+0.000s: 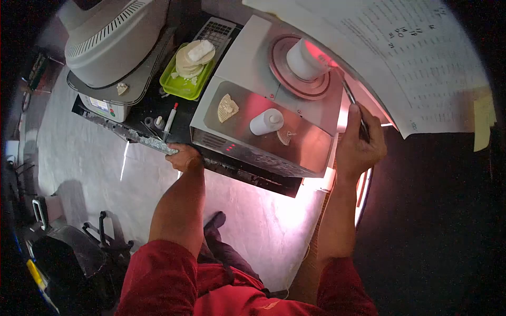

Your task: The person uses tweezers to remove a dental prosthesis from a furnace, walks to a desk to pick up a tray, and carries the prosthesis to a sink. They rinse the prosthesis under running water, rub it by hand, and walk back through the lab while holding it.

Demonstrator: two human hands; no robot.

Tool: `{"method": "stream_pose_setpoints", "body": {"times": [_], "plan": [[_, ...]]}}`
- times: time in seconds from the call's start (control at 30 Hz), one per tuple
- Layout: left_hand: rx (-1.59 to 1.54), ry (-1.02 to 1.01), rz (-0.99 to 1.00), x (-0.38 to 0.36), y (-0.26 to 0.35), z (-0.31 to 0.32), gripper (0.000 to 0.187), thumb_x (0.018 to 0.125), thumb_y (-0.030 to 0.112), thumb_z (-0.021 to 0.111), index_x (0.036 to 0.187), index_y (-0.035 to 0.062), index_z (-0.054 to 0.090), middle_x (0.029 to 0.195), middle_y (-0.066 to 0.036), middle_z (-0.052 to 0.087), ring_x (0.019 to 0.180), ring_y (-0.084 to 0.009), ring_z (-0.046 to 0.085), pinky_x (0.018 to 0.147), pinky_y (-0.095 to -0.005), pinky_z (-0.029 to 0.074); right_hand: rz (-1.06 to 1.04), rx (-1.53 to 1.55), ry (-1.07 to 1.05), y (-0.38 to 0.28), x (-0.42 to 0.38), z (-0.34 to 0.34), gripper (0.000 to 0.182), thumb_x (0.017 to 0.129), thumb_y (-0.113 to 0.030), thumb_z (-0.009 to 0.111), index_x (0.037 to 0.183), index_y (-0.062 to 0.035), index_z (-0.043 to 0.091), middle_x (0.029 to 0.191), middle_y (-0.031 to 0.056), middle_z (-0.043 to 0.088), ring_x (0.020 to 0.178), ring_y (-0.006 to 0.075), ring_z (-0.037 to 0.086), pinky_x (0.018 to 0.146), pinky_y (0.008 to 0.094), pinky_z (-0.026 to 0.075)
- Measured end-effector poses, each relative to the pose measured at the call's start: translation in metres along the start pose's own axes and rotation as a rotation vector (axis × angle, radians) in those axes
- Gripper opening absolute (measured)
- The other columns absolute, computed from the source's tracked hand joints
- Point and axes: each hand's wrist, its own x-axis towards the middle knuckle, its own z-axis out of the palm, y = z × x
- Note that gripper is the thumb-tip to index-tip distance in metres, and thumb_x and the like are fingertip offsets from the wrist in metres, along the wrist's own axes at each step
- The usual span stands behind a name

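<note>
My right hand (362,142) is closed round a slim metal tool (349,90), held like a pen. Its far end reaches the rim of a white cylinder (305,60), where red light glows. That cylinder stands on a round plate (279,68) on top of a box-shaped machine (226,63). Below on the left, my left hand (185,157) has its fingers curled over the front edge of the black bench (153,138). Nearer me on the machine's metal top are a smaller white cylinder (266,122), a cream-coloured perforated piece (227,108) and another small fragment (284,138).
A green tray (179,87) with stacked pale discs stands left of the machine, near a keyboard (217,31). Farther left is a large white machine (113,47). A red-capped marker (171,117) lies on the bench. Printed sheets (411,68) hang at right; a chair (79,247) stands behind left.
</note>
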Motion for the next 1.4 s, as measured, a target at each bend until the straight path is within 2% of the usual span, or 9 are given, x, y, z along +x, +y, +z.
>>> {"method": "stream_pose_setpoints", "body": {"times": [0.1,0.13,0.23,0.37,0.4,0.6,0.77,0.87,1.4], "plan": [[0.025,0.006,0.02,0.007,-0.009,0.008,0.068,0.098,0.055,0.038,0.121,-0.0073,0.053,0.102,-0.035,0.064,0.098,-0.0525,0.063,0.087,-0.0599,0.049,-0.061,-0.104,0.001,-0.008,-0.012,-0.018,0.014,0.088,-0.007,0.073,0.098,0.0016,0.074,0.07,0.0022,0.06,0.06,0.0052,0.05,0.051,0.0231,0.036],[0.019,-0.023,-0.018,0.007,-0.006,0.007,0.069,0.097,0.057,0.038,0.122,-0.0062,0.053,0.103,-0.035,0.064,0.098,-0.0526,0.062,0.088,-0.0605,0.049,-0.082,-0.039,0.015,-0.003,-0.017,-0.022,0.013,0.088,-0.007,0.073,0.098,0.0014,0.074,0.068,0.0023,0.059,0.059,0.0053,0.049,0.049,0.0241,0.035],[-0.005,-0.028,-0.025,0.006,-0.005,0.005,0.071,0.097,0.058,0.037,0.121,-0.0062,0.054,0.102,-0.035,0.064,0.098,-0.0523,0.063,0.087,-0.0606,0.049,-0.028,-0.174,-0.055,-0.005,-0.037,-0.046,0.013,0.088,-0.006,0.073,0.098,0.0022,0.074,0.068,0.0029,0.059,0.058,0.0059,0.05,0.048,0.0234,0.036],[0.006,0.021,-0.002,0.004,-0.006,0.007,0.07,0.096,0.059,0.038,0.116,-0.0058,0.056,0.1,-0.034,0.065,0.097,-0.0512,0.064,0.085,-0.0609,0.049,-0.038,-0.162,-0.094,0.001,-0.069,-0.063,0.013,0.085,-0.003,0.074,0.098,0.001,0.075,0.068,0.0039,0.06,0.055,0.0066,0.05,0.046,0.023,0.034],[0.009,0.019,0.003,0.003,-0.006,0.008,0.07,0.096,0.059,0.038,0.116,-0.0058,0.056,0.1,-0.034,0.065,0.097,-0.0512,0.064,0.085,-0.0609,0.049,0.023,-0.132,-0.1,0.0,-0.076,-0.065,0.014,0.085,-0.004,0.074,0.098,0.0,0.075,0.067,0.004,0.059,0.055,0.0065,0.05,0.045,0.0236,0.033],[0.021,0.015,0.008,0.001,-0.005,0.008,0.07,0.096,0.059,0.037,0.116,-0.0062,0.055,0.101,-0.034,0.065,0.096,-0.0512,0.064,0.084,-0.0615,0.05,0.075,-0.127,-0.186,0.004,-0.11,-0.081,0.013,0.087,-0.002,0.071,0.099,0.0027,0.074,0.072,0.0026,0.061,0.06,0.0039,0.049,0.049,0.0201,0.033],[0.034,0.015,0.007,0.001,-0.005,0.008,0.071,0.097,0.059,0.036,0.115,-0.0065,0.055,0.101,-0.034,0.065,0.096,-0.0512,0.064,0.083,-0.062,0.05,0.132,-0.072,-0.193,0.005,-0.124,-0.082,0.014,0.086,-0.001,0.072,0.1,0.0019,0.074,0.072,0.0018,0.06,0.06,0.0037,0.049,0.049,0.0196,0.033],[0.037,0.017,0.005,0.001,-0.003,0.008,0.071,0.097,0.059,0.036,0.115,-0.0067,0.055,0.101,-0.034,0.065,0.096,-0.0512,0.064,0.082,-0.0623,0.05,0.117,-0.12,-0.19,0.005,-0.125,-0.082,0.016,0.085,-0.006,0.075,0.1,-0.0003,0.075,0.066,0.0041,0.059,0.054,0.0063,0.049,0.046,0.0231,0.033],[0.008,-0.01,-0.048,0.002,-0.002,0.004,0.069,0.096,0.059,0.037,0.114,-0.0064,0.054,0.103,-0.034,0.064,0.098,-0.05,0.064,0.084,-0.0619,0.05,0.124,-0.118,-0.196,0.007,-0.136,-0.082,0.019,0.083,-0.009,0.078,0.099,-0.0016,0.075,0.067,0.0043,0.06,0.054,0.0063,0.052,0.046,0.0222,0.036]]}}
